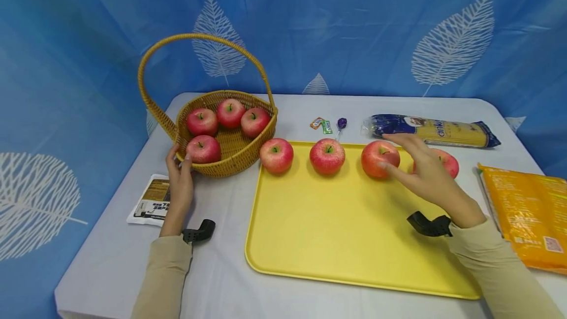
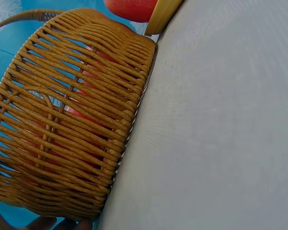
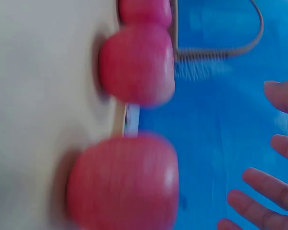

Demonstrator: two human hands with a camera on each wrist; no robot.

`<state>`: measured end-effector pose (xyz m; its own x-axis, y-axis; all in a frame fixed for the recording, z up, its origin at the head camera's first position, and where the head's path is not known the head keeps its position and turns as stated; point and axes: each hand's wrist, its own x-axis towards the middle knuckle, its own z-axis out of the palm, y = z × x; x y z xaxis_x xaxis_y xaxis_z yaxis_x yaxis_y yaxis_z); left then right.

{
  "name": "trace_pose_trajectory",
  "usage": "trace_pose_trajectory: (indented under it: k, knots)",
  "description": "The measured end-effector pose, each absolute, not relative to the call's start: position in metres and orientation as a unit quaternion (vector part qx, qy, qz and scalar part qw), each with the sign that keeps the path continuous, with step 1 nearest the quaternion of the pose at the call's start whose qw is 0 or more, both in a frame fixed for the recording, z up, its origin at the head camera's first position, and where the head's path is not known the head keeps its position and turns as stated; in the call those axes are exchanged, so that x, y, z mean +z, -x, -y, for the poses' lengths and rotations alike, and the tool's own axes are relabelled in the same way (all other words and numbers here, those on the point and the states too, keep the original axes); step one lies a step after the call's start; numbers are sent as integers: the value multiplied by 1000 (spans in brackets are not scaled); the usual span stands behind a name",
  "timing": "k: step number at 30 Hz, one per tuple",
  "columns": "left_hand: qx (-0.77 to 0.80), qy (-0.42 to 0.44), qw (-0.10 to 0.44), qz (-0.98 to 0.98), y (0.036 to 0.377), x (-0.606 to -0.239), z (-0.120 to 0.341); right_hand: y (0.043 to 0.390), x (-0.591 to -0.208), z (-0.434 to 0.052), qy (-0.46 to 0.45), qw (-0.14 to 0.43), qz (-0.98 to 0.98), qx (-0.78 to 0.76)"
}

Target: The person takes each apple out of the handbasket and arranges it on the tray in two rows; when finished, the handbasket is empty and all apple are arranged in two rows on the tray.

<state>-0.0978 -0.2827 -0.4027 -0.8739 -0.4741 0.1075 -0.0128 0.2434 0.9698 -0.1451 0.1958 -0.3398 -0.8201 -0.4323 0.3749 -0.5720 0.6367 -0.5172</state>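
My left hand (image 1: 180, 183) rests against the near left side of a wicker basket (image 1: 241, 159) that contains several red apples (image 1: 204, 149). In the left wrist view, fingertips (image 2: 84, 224) show at the edge of the basket (image 2: 72, 115). Over the right part of a yellow tray (image 1: 328, 230), my right hand (image 1: 427, 174) is spread beside a red apple (image 1: 380, 159) and partly covers another apple (image 1: 447, 162). The right wrist view has that hand (image 3: 273, 187) with its fingers apart and nothing held. More apples (image 1: 327, 156) line the tray's far edge.
Behind the tray lie two small candies (image 1: 327, 127), a lollipop (image 1: 341, 123) and a noodle packet (image 1: 436, 130). An orange bag (image 1: 527, 215) is at the right. A white-and-brown pouch (image 1: 150, 201) lies by the left hand. The basket handle (image 1: 205, 37) arches high.
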Motion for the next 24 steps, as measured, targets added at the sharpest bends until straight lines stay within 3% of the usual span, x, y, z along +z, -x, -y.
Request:
trace_pose_trajectory:
  k: [4,11,24]
  knots:
    - [-597,-153,197,763,99,-403,283,150,-341,-170,-319,94,887,320]
    - [-594,-158,196,764,101,-402,283,157,-336,-113,-428,139,844,292]
    - [-596,-159,198,762,99,-403,283,163,-334,-6,-504,72,816,273]
